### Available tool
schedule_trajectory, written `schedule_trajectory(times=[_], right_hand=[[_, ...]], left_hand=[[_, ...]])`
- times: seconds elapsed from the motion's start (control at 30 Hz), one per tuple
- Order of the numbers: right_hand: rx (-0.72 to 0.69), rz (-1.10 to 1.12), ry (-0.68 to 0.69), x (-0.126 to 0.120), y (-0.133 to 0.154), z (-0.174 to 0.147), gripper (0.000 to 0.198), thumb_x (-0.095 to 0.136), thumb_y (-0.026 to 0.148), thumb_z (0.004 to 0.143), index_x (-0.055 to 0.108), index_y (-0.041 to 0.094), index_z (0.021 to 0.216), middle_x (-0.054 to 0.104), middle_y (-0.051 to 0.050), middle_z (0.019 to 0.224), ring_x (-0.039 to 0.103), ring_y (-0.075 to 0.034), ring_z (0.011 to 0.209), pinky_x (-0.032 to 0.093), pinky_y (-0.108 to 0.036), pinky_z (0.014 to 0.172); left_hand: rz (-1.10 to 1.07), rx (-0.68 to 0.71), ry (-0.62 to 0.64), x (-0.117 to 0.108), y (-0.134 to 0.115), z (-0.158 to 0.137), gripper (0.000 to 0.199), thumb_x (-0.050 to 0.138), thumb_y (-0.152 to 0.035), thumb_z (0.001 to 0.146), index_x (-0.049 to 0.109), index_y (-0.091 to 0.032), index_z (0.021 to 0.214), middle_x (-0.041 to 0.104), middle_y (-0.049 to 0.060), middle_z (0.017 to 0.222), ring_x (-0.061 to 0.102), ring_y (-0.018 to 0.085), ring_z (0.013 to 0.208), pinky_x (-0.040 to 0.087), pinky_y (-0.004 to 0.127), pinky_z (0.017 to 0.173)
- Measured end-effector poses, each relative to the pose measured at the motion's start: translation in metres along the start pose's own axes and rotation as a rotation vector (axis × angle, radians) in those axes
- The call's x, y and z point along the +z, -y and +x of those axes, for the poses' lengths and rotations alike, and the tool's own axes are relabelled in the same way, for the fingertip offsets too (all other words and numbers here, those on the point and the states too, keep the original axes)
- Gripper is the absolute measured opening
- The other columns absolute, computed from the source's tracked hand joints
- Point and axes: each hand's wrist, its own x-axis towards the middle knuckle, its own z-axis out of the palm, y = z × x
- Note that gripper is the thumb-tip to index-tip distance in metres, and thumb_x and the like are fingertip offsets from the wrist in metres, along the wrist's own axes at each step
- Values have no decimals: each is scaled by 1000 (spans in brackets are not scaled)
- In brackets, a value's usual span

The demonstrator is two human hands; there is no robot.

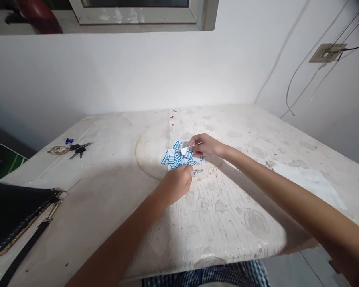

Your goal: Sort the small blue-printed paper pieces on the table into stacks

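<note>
A small pile of white paper pieces with blue outlined print (175, 159) lies near the middle of the table. My right hand (205, 144) reaches in from the right and pinches a small white paper piece (184, 151) at the pile's upper right. At the near side of the pile is my left hand (178, 183), its fingers curled closed. A thin printed piece (197, 171) sticks out by its fingertips, and I cannot make out whether the fingers grip it. Part of the pile is hidden behind my left hand.
Keys on a ring (77, 148) lie at the table's left, beside a small blue item (69, 141). A black bag with a strap (20, 215) rests at the lower left. A whitish sheet (312, 183) lies on the right. Cables hang from a wall socket (327, 52).
</note>
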Motion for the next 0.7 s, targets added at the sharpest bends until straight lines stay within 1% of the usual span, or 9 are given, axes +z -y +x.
schedule_trajectory(times=[0.07,0.13,0.27,0.4,0.47,0.5,0.6,0.63,0.7], right_hand=[[-5,134,-91,-4,-8,-18,14,54,15,74,57,13,88,49,4,49,43,-7,41,36,-22,43],[-5,207,-138,-4,-13,-35,17,55,19,75,58,13,91,47,5,49,42,-7,40,35,-22,42],[17,261,-203,-2,-11,-54,11,56,23,76,56,14,82,47,4,51,40,-7,39,29,-22,39],[22,270,-268,-8,-2,-62,12,58,24,75,48,18,76,45,6,50,35,-5,36,24,-21,36],[25,263,-234,-12,3,-67,18,60,28,74,44,19,74,42,8,47,31,-4,35,21,-20,36],[28,258,-181,-13,6,-70,21,60,30,74,42,20,74,40,9,46,29,-4,35,19,-20,36],[41,224,57,-9,10,-78,25,58,36,75,39,20,73,37,9,45,30,-5,38,20,-20,38],[40,199,112,-5,10,-80,24,57,36,76,39,20,74,38,9,47,32,-6,40,21,-20,39],[22,133,130,3,7,-81,20,54,34,78,40,20,74,38,8,50,33,-7,44,23,-21,42]], left_hand=[[-60,-38,-19,0,0,1,16,33,-19,85,48,-17,80,55,3,76,53,14,70,35,24,60],[-114,-75,-24,-2,0,2,15,35,-20,84,46,-18,74,52,0,68,49,13,63,32,24,56],[-185,-122,-3,-4,1,5,20,36,-23,82,38,-18,63,44,-3,55,40,10,51,24,24,49],[-233,-133,8,-2,6,7,22,36,-24,82,37,-18,61,40,-4,52,37,9,48,20,24,48],[-262,-135,9,0,8,8,21,37,-24,81,39,-18,61,41,-4,52,38,9,49,20,24,48],[-273,-134,10,0,8,8,20,37,-24,81,40,-18,62,42,-5,53,39,9,49,21,24,48],[-294,-140,12,1,8,9,19,37,-27,81,41,-18,64,44,-4,54,40,10,50,22,24,49],[-300,-143,16,1,8,9,19,37,-27,82,41,-18,65,45,-4,55,40,10,51,23,24,49],[-311,-147,28,0,8,9,18,37,-27,81,41,-19,66,45,-4,56,41,10,51,24,24,49]])
